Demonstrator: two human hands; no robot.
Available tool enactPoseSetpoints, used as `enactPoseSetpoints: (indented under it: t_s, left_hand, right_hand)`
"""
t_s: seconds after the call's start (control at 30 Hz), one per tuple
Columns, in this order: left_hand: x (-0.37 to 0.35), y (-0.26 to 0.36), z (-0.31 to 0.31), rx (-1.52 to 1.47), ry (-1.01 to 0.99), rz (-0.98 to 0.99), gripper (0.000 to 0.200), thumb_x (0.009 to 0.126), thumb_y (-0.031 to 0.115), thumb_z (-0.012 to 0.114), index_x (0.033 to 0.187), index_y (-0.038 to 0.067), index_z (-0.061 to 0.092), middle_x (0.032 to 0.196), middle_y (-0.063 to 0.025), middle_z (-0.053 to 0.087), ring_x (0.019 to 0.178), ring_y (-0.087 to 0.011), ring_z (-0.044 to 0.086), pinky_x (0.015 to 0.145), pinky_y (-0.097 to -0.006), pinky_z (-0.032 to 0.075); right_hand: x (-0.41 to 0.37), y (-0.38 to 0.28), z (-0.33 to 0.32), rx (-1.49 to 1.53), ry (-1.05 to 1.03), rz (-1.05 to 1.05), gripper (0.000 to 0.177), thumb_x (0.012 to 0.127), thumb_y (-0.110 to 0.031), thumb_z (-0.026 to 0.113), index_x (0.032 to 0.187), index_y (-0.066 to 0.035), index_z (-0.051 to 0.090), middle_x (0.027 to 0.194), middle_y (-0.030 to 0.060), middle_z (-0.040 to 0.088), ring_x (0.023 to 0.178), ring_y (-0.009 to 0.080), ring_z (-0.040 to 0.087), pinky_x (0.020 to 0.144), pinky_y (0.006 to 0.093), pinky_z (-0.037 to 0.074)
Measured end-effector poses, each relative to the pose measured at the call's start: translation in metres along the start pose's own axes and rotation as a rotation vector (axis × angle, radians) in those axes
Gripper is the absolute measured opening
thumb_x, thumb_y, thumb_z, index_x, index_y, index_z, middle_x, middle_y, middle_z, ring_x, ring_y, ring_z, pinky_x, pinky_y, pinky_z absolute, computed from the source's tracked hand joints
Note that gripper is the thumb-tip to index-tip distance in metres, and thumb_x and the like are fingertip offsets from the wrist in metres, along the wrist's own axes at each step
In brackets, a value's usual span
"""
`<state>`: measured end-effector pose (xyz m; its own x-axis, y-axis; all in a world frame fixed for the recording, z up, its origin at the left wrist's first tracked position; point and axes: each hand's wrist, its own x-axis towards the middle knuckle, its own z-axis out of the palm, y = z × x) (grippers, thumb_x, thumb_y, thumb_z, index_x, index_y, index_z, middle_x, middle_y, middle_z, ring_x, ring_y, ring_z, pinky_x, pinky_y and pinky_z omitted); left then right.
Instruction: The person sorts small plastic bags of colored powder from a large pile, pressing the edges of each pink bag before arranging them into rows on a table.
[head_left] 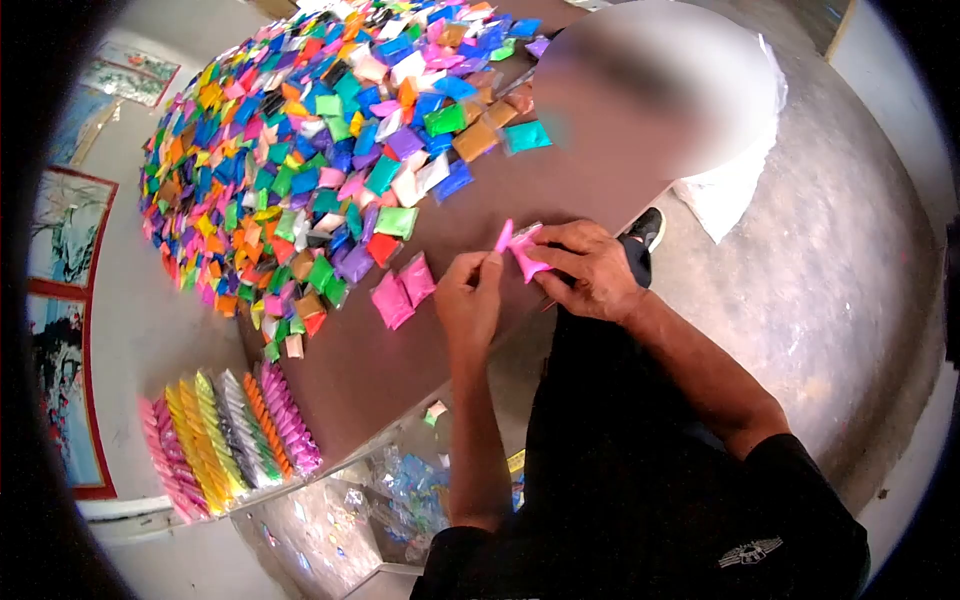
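Note:
Near the front edge of the brown table, my left hand [470, 298] pinches a thin pink piece [504, 236] between thumb and finger. Close beside it on the right, my right hand [590, 268] grips a small pink packet [527, 252] with its fingertips. The thin piece and the packet are side by side; whether they are joined is too small to tell. Two more pink packets [403, 290] lie on the table to the left of my left hand, one overlapping the other.
A large heap of coloured packets [330, 130] covers the far left of the brown table [350, 390]. Long filled bags [230, 430] lie in a row at the near left corner. A blurred round white shape [660, 90] and a white sack [722, 198] are at the right.

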<state>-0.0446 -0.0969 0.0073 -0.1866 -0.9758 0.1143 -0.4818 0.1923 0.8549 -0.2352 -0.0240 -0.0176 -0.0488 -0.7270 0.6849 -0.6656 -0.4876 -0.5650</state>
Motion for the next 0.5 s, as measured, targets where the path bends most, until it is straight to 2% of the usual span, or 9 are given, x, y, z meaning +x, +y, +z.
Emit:
enactPoseSetpoints:
  t_s: [0.07,0.13,0.2,0.23,0.3,0.33,0.47,0.5]
  left_hand:
    - [-0.013,0.014,-0.001,-0.020,-0.020,0.084,0.020,0.094,0.019,0.071,0.091,-0.001,0.070,0.074,-0.0053,0.066,0.068,-0.0105,0.056,0.064,-0.0289,0.047]
    - [-0.017,0.012,-0.001,0.027,-0.058,0.046,0.022,0.094,0.019,0.071,0.093,-0.003,0.070,0.073,-0.0051,0.065,0.068,-0.0095,0.056,0.063,-0.0288,0.048]
    - [-0.012,0.007,0.002,0.005,-0.029,0.162,0.022,0.093,0.019,0.071,0.092,-0.003,0.069,0.071,-0.0097,0.065,0.064,-0.0127,0.058,0.062,-0.0315,0.048]
    - [-0.009,0.003,0.003,0.020,-0.007,0.152,0.022,0.093,0.019,0.071,0.092,-0.003,0.069,0.071,-0.0097,0.065,0.064,-0.0127,0.058,0.062,-0.0315,0.048]
    - [-0.002,-0.001,0.006,0.153,0.013,0.219,0.021,0.093,0.019,0.071,0.089,-0.001,0.067,0.071,-0.0157,0.063,0.061,-0.0213,0.062,0.061,-0.0349,0.048]
    - [0.001,0.000,0.007,0.170,0.060,0.280,0.019,0.092,0.018,0.071,0.086,0.001,0.066,0.072,-0.0191,0.063,0.061,-0.0297,0.063,0.060,-0.0376,0.048]
    - [0.014,-0.013,0.020,0.287,0.150,0.354,0.018,0.092,0.020,0.071,0.086,0.002,0.067,0.072,-0.0190,0.063,0.063,-0.0335,0.063,0.060,-0.0384,0.049]
    - [0.014,-0.012,0.019,0.306,0.155,0.300,0.019,0.091,0.020,0.071,0.087,0.002,0.067,0.073,-0.0188,0.064,0.063,-0.0316,0.063,0.061,-0.0379,0.049]
  right_hand:
    - [0.002,0.000,0.000,-0.001,-0.029,-0.010,0.034,0.077,-0.012,0.078,0.110,-0.010,0.073,0.116,0.0103,0.068,0.103,0.0320,0.067,0.091,0.0435,0.053]
    - [0.003,-0.002,0.001,-0.030,-0.034,-0.007,0.035,0.076,-0.013,0.079,0.111,-0.011,0.073,0.116,0.0094,0.068,0.104,0.0310,0.067,0.091,0.0433,0.053]
    - [0.004,-0.004,0.003,-0.041,-0.039,0.009,0.037,0.074,-0.014,0.079,0.110,-0.012,0.073,0.116,0.0089,0.069,0.104,0.0305,0.067,0.091,0.0429,0.053]
    - [0.005,-0.005,0.003,-0.043,-0.044,0.015,0.037,0.074,-0.014,0.080,0.110,-0.013,0.073,0.115,0.0087,0.069,0.104,0.0303,0.067,0.090,0.0426,0.053]
    - [0.006,-0.007,0.005,-0.012,-0.029,0.010,0.032,0.075,-0.008,0.077,0.107,-0.010,0.074,0.114,0.0111,0.069,0.101,0.0320,0.068,0.089,0.0413,0.053]
    - [0.006,-0.007,0.006,-0.022,-0.032,0.017,0.031,0.075,-0.008,0.076,0.107,-0.009,0.074,0.113,0.0110,0.069,0.101,0.0321,0.067,0.089,0.0413,0.053]
    - [0.008,-0.007,0.004,-0.048,-0.027,0.032,0.028,0.079,-0.009,0.074,0.107,-0.010,0.075,0.110,0.0109,0.070,0.100,0.0317,0.067,0.089,0.0418,0.053]
    - [0.006,-0.007,0.005,-0.058,-0.019,0.043,0.027,0.080,-0.010,0.074,0.107,-0.011,0.075,0.109,0.0102,0.070,0.099,0.0313,0.068,0.089,0.0426,0.054]
